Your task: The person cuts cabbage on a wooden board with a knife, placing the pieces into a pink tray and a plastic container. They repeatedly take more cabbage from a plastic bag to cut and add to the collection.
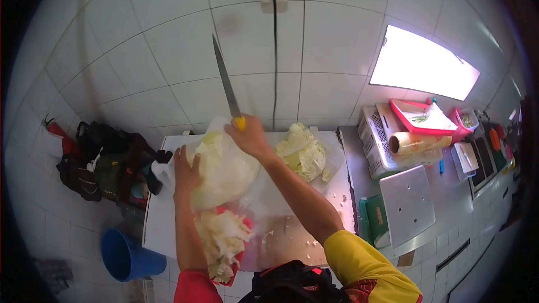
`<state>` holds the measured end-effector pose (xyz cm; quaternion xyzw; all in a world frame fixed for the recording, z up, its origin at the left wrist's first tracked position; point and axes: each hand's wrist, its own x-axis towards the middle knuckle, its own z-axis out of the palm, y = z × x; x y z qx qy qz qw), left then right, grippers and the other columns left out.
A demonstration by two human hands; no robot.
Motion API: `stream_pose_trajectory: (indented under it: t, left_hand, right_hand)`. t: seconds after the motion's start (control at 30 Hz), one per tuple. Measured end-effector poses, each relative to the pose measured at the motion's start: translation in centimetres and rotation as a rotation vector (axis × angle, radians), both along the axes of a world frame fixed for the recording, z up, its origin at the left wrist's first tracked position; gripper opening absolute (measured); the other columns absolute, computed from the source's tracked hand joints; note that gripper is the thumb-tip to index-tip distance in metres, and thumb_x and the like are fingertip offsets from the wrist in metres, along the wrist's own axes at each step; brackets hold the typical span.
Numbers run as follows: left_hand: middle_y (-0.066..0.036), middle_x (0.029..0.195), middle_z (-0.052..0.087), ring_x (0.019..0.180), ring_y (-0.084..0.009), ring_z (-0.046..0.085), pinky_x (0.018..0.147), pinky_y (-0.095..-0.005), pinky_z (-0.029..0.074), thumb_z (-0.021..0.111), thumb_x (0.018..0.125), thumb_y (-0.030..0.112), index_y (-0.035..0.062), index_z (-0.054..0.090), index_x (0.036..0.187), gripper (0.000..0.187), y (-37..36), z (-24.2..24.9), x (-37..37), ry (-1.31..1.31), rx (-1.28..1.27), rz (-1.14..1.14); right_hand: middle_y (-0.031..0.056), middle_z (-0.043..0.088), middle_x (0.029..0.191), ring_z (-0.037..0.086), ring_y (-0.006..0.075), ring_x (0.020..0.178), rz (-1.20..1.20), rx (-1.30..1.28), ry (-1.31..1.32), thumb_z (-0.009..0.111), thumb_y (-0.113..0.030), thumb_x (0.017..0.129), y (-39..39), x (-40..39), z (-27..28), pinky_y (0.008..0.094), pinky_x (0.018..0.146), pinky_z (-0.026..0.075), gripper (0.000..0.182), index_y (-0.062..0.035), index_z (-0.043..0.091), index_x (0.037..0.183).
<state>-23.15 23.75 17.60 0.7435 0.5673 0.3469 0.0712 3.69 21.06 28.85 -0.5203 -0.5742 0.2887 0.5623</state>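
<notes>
My right hand (251, 138) is closed around the yellow handle of a knife (227, 83), its long blade pointing up towards the tiled wall. Against the left side of a clear plastic bag (224, 171) lies my left hand (187, 171), fingers spread. Pale green cabbage shows through the bag. Beside my right forearm, loose cabbage leaves (302, 154) sit in a heap on plastic. Chopped cabbage pieces (222, 241) fill a red basket (247, 223) below the bag, partly behind my left forearm.
The white table (160, 221) carries small scraps at right. A blue bucket (129, 258) stands on the floor at left, below piled bags (106, 163). On the metal counter (415, 207) at right are a white crate (373, 146), a plastic-wrap roll (418, 142) and a red tray (424, 119).
</notes>
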Motion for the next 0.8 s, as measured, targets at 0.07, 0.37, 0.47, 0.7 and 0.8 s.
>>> stream_pose_trajectory:
  t: [0.07,0.37,0.47,0.7,0.8]
  left_hand:
    - [-0.031,0.146,0.043,0.137,-0.0461,0.041,0.116,-0.0494,0.033,0.06,0.101,0.036,-0.0028,0.046,0.142,0.059,-2.3,2.0,0.1,-0.043,-0.025,-0.045]
    - [-0.023,0.132,0.056,0.127,-0.0398,0.052,0.11,-0.0451,0.04,0.065,0.097,0.022,-0.0015,0.054,0.131,0.042,-10.4,4.7,4.5,-0.345,0.032,-0.048]
    - [-0.018,0.132,0.056,0.123,-0.034,0.054,0.109,-0.0447,0.039,0.062,0.098,0.017,-0.0012,0.056,0.125,0.033,-12.0,5.7,9.0,-0.314,0.346,0.005]
    - [-0.013,0.119,0.062,0.109,-0.0237,0.059,0.095,-0.0374,0.047,0.068,0.094,0.018,0.0008,0.058,0.122,0.034,-15.3,2.5,16.7,-0.652,0.02,-0.312]
    - [-0.014,0.12,0.063,0.109,-0.025,0.06,0.094,-0.0381,0.048,0.074,0.093,0.026,0.0,0.055,0.128,0.047,-14.5,-0.9,19.4,-0.744,-0.219,-0.355]
  right_hand:
    - [0.0189,0.064,0.072,0.061,0.0341,0.067,0.03,-0.009,0.019,0.071,-0.023,0.085,-1.4,1.7,-1.1,0.0429,0.066,0.049,0.026,0.0005,0.062,0.079]
    - [0.0203,0.071,0.09,0.069,0.0381,0.085,-0.736,-0.309,-0.331,0.086,-0.051,0.073,-3.6,15.1,-13.8,0.0465,0.079,0.054,0.058,0.0018,0.07,0.09]
    - [0.0212,0.071,0.094,0.069,0.0376,0.088,-0.763,-0.475,-0.442,0.087,-0.052,0.071,-2.2,17.0,-17.1,0.0465,0.081,0.054,0.058,0.0001,0.07,0.09]
    - [0.0197,0.073,0.09,0.07,0.0404,0.087,-0.673,-0.34,-0.251,0.079,-0.023,0.072,-2.5,18.9,-14.9,0.0465,0.08,0.055,0.03,-0.004,0.072,0.094]
    - [0.0136,0.068,0.078,0.065,0.0273,0.072,-0.576,-0.156,-0.155,0.077,-0.015,0.074,-3.6,20.8,-13.7,0.0386,0.07,0.052,0.02,-0.0018,0.063,0.081]
